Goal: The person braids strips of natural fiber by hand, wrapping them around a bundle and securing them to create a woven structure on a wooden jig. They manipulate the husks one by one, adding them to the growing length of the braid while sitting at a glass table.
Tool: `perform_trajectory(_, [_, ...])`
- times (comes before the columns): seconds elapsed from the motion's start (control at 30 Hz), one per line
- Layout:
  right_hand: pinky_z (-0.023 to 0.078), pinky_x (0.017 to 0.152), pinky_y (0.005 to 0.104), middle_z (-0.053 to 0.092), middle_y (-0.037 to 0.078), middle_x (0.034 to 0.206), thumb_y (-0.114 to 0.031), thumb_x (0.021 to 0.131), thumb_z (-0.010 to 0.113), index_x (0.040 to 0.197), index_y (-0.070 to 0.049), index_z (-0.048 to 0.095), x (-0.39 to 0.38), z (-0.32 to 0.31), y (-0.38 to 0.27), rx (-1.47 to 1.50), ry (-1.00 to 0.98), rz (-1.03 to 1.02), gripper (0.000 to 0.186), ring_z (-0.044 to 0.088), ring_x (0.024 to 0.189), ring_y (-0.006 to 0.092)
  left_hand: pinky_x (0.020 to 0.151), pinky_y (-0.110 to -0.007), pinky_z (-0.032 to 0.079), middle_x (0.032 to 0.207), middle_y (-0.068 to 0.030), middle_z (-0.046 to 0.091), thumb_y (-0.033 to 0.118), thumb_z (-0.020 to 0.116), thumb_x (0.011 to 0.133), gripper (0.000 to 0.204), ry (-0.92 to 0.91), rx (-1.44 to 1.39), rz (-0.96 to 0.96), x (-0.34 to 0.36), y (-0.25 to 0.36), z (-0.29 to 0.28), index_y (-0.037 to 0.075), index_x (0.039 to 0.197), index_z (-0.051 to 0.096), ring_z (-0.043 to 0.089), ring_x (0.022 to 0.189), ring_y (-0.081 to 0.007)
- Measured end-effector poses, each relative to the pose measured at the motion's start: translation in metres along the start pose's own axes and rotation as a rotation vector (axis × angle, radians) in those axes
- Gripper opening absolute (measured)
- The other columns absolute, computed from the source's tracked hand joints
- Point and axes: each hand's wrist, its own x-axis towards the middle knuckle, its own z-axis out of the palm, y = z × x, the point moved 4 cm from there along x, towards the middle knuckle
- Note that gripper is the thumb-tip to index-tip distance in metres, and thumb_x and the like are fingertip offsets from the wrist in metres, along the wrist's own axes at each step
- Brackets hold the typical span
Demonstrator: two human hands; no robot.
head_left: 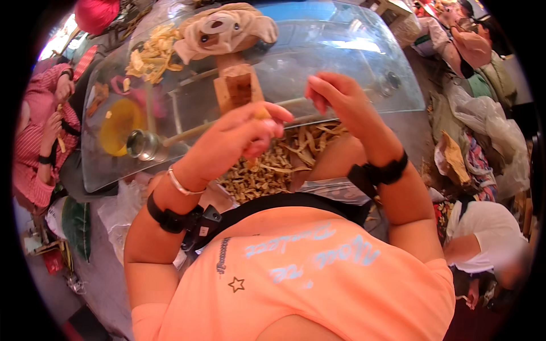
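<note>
My left hand (242, 131) is raised over my lap, its fingers closed round a small yellowish piece (263, 113), mostly covered by the fingers. To the right and a little farther out, my right hand (341, 99) hangs in the air with fingers curled together. Whatever those fingers hold, if anything, is hidden. Below both hands, a heap of short dried tan pieces (250, 181) lies in my lap, with longer dried strips (310, 142) at its right. Just beyond my left hand, a hollowed wooden block (239, 85) rests on the glass table (318, 57).
A plush animal-faced thing (227, 31) and a pile of pale yellow strips (152, 57) lie on the table's far left. A yellow round dish (121, 128) shows at the left. People sit at the left (45, 131) and right (483, 238). Plastic bags (489, 131) lie at the right.
</note>
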Motion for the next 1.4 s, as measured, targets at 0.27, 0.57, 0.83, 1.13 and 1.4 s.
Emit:
perform_trajectory(0.27, [0.044,0.059,0.0249,0.059,-0.001,0.071,-0.021,0.099,0.061,0.099,-0.001,0.069,-0.012,0.044,-0.008,0.092,-0.323,0.05,0.022,0.053,0.065,0.0078,0.092,-0.03,0.046,0.128,-0.0121,0.059,0.027,0.033,0.108,0.047,0.277,-0.161,0.183,-0.028,0.007,-0.03,-0.003,0.142,0.045,0.058,0.108,-0.0173])
perform_trajectory(0.57, [0.053,0.07,0.0346,0.064,0.012,0.095,-0.004,0.09,0.066,0.105,-0.001,0.065,0.01,0.096,-0.056,-0.188,-0.201,-0.658,0.015,0.062,0.079,0.0257,0.113,-0.038,0.029,0.151,-0.0144,0.038,0.024,0.045,0.105,0.054,0.271,0.38,0.465,-0.02,0.033,-0.016,0.002,0.152,0.031,0.036,0.139,-0.0233])
perform_trajectory(0.83, [0.051,0.071,0.0346,0.054,0.005,0.069,-0.026,0.106,0.038,0.088,-0.002,0.057,0.004,0.053,-0.024,0.365,-0.471,0.005,0.036,0.055,0.065,0.0189,0.077,-0.027,0.051,0.105,-0.0046,0.063,0.024,0.058,0.1,0.046,0.058,0.279,-0.017,-0.036,-0.003,-0.027,0.002,0.139,0.046,0.062,0.088,-0.0136])
perform_trajectory(1.13, [0.036,0.053,0.029,0.048,0.001,0.058,-0.037,0.104,0.044,0.068,-0.001,0.053,-0.047,0.075,0.004,0.148,-0.897,0.381,0.052,0.041,0.055,0.0115,0.077,-0.028,0.049,0.104,-0.0101,0.06,0.015,0.061,0.097,0.024,0.101,0.65,0.376,0.003,0.004,0.002,0.001,0.117,0.057,0.059,0.087,-0.0158])
perform_trajectory(1.4, [0.044,0.057,0.0255,0.058,0.002,0.067,-0.035,0.105,0.046,0.076,0.0,0.063,-0.044,0.053,0.003,0.141,-0.447,0.248,0.049,0.053,0.062,0.0091,0.06,-0.034,0.046,0.073,-0.013,0.054,0.014,0.064,0.094,0.015,0.163,0.848,0.312,-0.006,-0.008,0.014,0.0,0.096,0.061,0.057,0.064,-0.0271])
